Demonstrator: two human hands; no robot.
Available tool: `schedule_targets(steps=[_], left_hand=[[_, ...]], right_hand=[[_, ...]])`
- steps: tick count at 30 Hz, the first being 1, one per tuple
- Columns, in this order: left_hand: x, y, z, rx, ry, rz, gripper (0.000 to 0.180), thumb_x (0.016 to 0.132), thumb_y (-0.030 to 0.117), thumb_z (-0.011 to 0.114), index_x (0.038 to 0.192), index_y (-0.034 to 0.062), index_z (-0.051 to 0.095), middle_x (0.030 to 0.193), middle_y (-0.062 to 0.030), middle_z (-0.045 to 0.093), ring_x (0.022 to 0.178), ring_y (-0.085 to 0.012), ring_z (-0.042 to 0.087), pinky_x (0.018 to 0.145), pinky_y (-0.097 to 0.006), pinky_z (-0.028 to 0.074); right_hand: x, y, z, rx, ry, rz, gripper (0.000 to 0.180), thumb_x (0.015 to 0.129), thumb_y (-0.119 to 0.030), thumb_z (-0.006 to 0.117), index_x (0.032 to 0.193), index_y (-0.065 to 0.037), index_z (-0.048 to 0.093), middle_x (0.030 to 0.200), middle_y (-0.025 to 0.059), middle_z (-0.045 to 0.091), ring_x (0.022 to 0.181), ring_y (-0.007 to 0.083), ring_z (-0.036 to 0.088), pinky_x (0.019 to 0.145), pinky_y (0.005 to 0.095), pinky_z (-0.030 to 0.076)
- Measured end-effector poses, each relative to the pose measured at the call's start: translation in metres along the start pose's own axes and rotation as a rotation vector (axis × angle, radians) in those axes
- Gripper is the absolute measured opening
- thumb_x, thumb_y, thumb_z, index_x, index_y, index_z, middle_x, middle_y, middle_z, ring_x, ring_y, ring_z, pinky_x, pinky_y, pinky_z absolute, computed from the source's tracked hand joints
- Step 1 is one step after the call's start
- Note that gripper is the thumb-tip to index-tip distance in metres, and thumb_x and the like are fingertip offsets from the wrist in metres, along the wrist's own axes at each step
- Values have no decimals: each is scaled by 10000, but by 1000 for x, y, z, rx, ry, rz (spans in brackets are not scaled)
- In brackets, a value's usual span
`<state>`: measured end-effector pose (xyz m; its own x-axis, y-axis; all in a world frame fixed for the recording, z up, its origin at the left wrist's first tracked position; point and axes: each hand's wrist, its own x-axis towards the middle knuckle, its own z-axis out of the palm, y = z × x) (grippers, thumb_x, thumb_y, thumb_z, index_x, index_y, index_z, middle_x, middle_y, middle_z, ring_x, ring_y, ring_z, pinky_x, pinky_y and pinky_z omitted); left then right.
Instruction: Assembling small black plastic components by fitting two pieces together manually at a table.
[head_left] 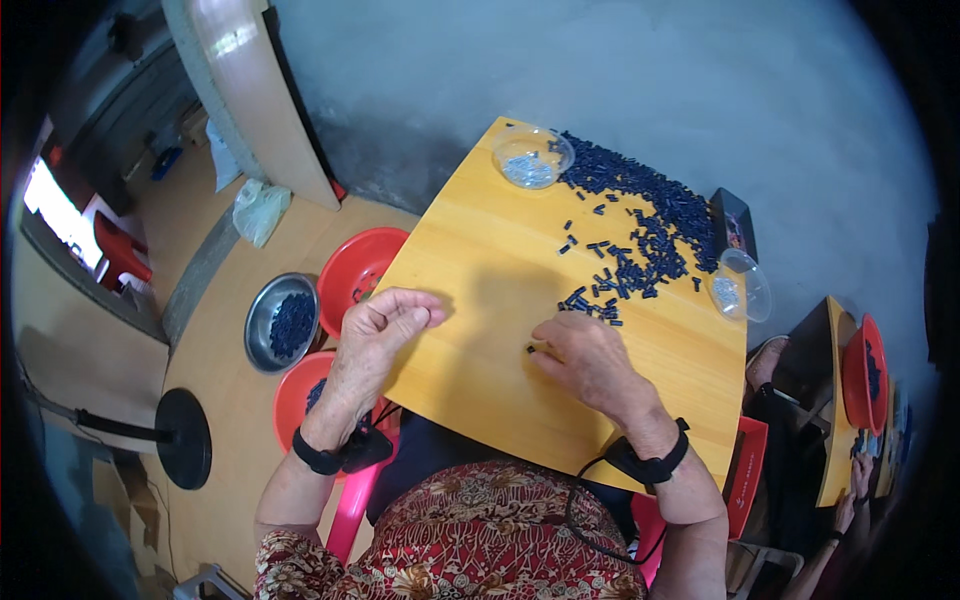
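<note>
Resting on the yellow wooden board [480,270], your right hand [588,357] pinches one small dark blue piece [532,349] at its fingertips, with the scattered pile of dark pieces [640,225] just beyond it. Your left hand [385,325] hovers at the board's left edge, fingers curled loosely; whether it holds anything, you cannot tell.

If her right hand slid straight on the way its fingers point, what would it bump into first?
The right hand points up-left across the yellow wooden board. A single small dark blue piece lies right at its fingertips; past that the board looks bare, though depth is hard to judge.
</note>
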<state>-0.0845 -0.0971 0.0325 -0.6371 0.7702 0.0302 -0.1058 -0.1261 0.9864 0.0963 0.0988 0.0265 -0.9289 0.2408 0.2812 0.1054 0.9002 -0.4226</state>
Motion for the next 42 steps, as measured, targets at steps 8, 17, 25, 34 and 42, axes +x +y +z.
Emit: schedule_targets(steps=[8, 17, 25, 34, 42], left_hand=[[8, 3, 35, -15, -227, -144, 151, 933, 93, 611, 1048, 8, 660, 984, -80, 698, 939, -147, 657, 879, -279, 502], [21, -20, 64, 19, -271, -200, 246, 922, 150, 640, 1106, -13, 651, 986, -79, 683, 937, -136, 638, 866, -255, 487], [27, -11, 87, 5, -420, -167, 256, 931, 217, 645, 1057, -2, 679, 964, -51, 683, 925, -109, 624, 860, -251, 487], [21, -16, 94, -246, -421, -340, 252, 940, 221, 638, 1098, 27, 666, 1021, -57, 681, 949, -145, 644, 876, -286, 504], [14, -24, 92, -473, -435, -455, 226, 955, 239, 615, 1104, 74, 659, 1048, -36, 676, 1001, -149, 634, 924, -303, 480]], right_hand=[[1, 17, 19, -63, -51, -59, 113, 805, -153, 629, 817, -43, 610, 789, 123, 595, 805, 319, 614, 698, 430, 505], [-7, -3, -27, 312, 222, 55, 116, 767, 8, 696, 845, -9, 612, 824, 118, 651, 705, 265, 666, 630, 338, 539], [-13, -10, -36, 213, 321, -83, 156, 748, 49, 706, 844, -23, 607, 817, 101, 631, 754, 262, 646, 645, 341, 520], [-16, -16, -44, 253, 322, -55, 177, 749, 53, 704, 885, -33, 631, 816, 97, 633, 752, 273, 640, 650, 340, 518], [-17, -14, -43, 69, 448, -195, 178, 714, 28, 738, 856, -27, 647, 826, 109, 651, 708, 273, 628, 631, 345, 497]])
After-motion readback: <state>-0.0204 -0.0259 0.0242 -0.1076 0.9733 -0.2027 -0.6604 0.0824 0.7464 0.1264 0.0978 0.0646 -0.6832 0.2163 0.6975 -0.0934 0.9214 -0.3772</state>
